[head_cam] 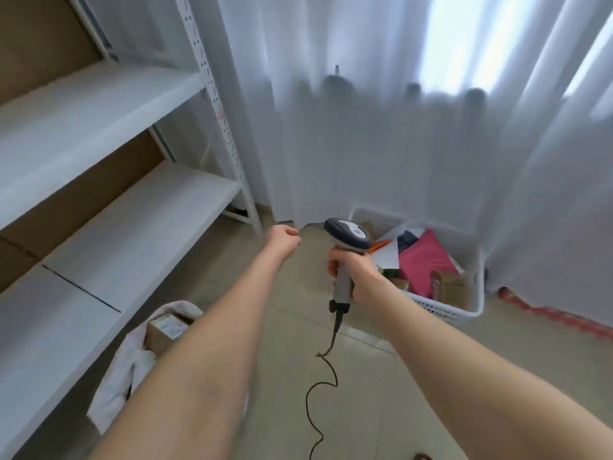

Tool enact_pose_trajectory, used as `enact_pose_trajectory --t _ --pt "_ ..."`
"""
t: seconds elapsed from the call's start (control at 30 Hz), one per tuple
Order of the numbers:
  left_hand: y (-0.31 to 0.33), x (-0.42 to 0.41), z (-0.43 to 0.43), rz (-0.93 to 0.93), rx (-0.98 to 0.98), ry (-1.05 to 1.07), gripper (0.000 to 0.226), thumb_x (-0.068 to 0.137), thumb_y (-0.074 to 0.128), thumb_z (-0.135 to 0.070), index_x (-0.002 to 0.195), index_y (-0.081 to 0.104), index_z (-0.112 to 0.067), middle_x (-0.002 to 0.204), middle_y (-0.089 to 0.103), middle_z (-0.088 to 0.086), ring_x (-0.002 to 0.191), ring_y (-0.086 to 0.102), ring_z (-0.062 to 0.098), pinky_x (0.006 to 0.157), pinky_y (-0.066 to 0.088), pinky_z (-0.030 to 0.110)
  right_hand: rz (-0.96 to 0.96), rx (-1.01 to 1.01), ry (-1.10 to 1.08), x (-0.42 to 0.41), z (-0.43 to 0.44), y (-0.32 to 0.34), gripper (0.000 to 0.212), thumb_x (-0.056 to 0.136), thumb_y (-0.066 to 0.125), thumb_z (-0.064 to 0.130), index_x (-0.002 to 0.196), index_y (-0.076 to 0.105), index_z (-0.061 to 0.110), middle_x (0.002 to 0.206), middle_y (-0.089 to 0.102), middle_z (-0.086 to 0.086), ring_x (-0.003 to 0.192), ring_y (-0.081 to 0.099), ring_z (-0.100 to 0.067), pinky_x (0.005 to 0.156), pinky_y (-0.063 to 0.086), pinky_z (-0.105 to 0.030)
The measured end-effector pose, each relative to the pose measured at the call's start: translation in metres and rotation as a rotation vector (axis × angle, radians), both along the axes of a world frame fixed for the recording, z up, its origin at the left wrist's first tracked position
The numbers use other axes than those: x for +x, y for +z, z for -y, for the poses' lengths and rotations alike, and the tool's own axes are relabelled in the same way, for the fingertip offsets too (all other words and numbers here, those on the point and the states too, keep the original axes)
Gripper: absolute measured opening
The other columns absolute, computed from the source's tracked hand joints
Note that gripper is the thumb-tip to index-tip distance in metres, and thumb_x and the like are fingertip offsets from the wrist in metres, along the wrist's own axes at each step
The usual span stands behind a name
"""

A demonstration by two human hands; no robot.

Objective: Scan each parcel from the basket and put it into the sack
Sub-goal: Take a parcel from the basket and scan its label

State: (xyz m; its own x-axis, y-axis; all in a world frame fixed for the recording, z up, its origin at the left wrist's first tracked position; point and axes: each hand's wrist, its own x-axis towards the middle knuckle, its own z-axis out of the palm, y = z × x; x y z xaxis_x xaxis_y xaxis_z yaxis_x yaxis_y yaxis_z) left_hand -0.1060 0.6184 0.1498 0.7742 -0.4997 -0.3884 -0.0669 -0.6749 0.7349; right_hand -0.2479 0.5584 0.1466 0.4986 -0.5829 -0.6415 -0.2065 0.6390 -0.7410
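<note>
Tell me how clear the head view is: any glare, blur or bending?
Head view: backlit curtain blows out top right; wide lens bends the shelf edges; the left hand is smeared; the scanner in the right hand and the basket are fairly sharp.

White shelving; sheer curtains

Shelves stand left, sack on the floor before them; basket right, holding parcels.

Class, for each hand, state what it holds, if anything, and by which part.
The right hand has its grip on the scanner, round the handle below its head. The left hand is curled, holding nothing.
</note>
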Motion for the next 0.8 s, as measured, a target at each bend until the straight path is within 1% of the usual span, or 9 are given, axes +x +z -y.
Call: enact_pose_trajectory --t 0.1,0.2,0.27,0.37,0.47,0.53,0.63,0.73,0.8 --pt "0.004 -0.045 0.064 -0.014 -0.011 -0.062 0.028 0.089 0.06 -0.006 0.116 0.065 -0.006 0.121 0.063 0.013 0.113 0.058 0.029 0.093 0.047 0.032 0.015 -0.006 -0.109 -0.047 0.052 0.002 0.006 0.087 0.066 0.004 0.088 0.061 0.005 0.067 0.06 -0.008 0.054 0.057 -0.017 0.055 0.048 -0.025" --pt "0.002 -0.09 0.129 -0.02 0.0 -0.101 0.027 0.088 0.062 -0.008 0.115 0.065 -0.009 0.119 0.064 0.013 0.113 0.058 0.03 0.095 0.047 0.036 0.006 -0.006 -0.163 -0.097 0.107 0.004 0.011 0.087 0.066 0.002 0.078 0.06 0.006 0.062 0.057 -0.007 0.056 0.053 -0.018 0.062 0.049 -0.031" --pt "-0.002 -0.118 0.174 -0.011 0.004 -0.112 0.026 0.087 0.063 -0.009 0.113 0.066 -0.011 0.118 0.065 0.012 0.113 0.059 0.03 0.096 0.047 0.037 0.046 0.026 -0.219 -0.127 0.148 0.002 0.007 0.086 0.067 0.0 0.084 0.062 0.003 0.065 0.059 -0.009 0.059 0.054 -0.018 0.064 0.051 -0.031" --pt "-0.013 -0.162 0.231 -0.032 0.016 -0.155 0.025 0.089 0.061 -0.011 0.114 0.065 -0.013 0.12 0.063 0.009 0.113 0.058 0.027 0.097 0.049 0.037 0.05 0.093 -0.302 -0.175 0.206 -0.01 0.009 0.085 0.069 0.002 0.093 0.064 0.003 0.073 0.062 -0.009 0.066 0.058 -0.018 0.076 0.053 -0.034" --pt "-0.024 -0.194 0.273 -0.048 0.044 -0.201 0.029 0.091 0.06 -0.011 0.119 0.062 -0.013 0.123 0.061 0.006 0.113 0.056 0.023 0.092 0.048 0.031 0.004 0.116 -0.324 -0.21 0.256 -0.026 0.011 0.085 0.07 0.01 0.094 0.066 0.007 0.072 0.066 -0.005 0.065 0.061 -0.017 0.071 0.052 -0.033" --pt "-0.032 -0.206 0.297 -0.047 0.064 -0.221 0.031 0.091 0.06 -0.011 0.122 0.062 -0.013 0.125 0.061 0.006 0.114 0.056 0.022 0.095 0.047 0.032 -0.009 0.135 -0.345 -0.224 0.285 -0.039 0.011 0.085 0.071 0.013 0.095 0.067 0.008 0.07 0.066 -0.004 0.062 0.061 -0.016 0.067 0.051 -0.031" --pt "-0.049 -0.211 0.337 -0.075 0.098 -0.232 0.032 0.09 0.06 -0.011 0.122 0.061 -0.012 0.124 0.061 0.007 0.114 0.057 0.024 0.099 0.048 0.038 -0.038 0.158 -0.365 -0.234 0.323 -0.059 0.008 0.085 0.071 0.013 0.09 0.068 0.009 0.066 0.066 -0.004 0.06 0.06 -0.017 0.069 0.051 -0.033" --pt "-0.074 -0.212 0.379 -0.101 0.112 -0.257 0.032 0.091 0.06 -0.01 0.122 0.061 -0.01 0.12 0.061 0.005 0.114 0.056 0.025 0.097 0.048 0.034 -0.08 0.155 -0.367 -0.234 0.361 -0.082 0.005 0.087 0.069 0.012 0.084 0.066 0.01 0.065 0.064 -0.003 0.059 0.058 -0.015 0.068 0.049 -0.034" --pt "-0.1 -0.211 0.41 -0.099 0.14 -0.289 0.033 0.091 0.06 -0.011 0.124 0.061 -0.009 0.125 0.06 0.008 0.116 0.056 0.026 0.099 0.047 0.034 -0.108 0.175 -0.359 -0.232 0.389 -0.103 0.008 0.089 0.068 0.012 0.082 0.064 0.01 0.069 0.063 -0.004 0.059 0.057 -0.015 0.065 0.048 -0.031"
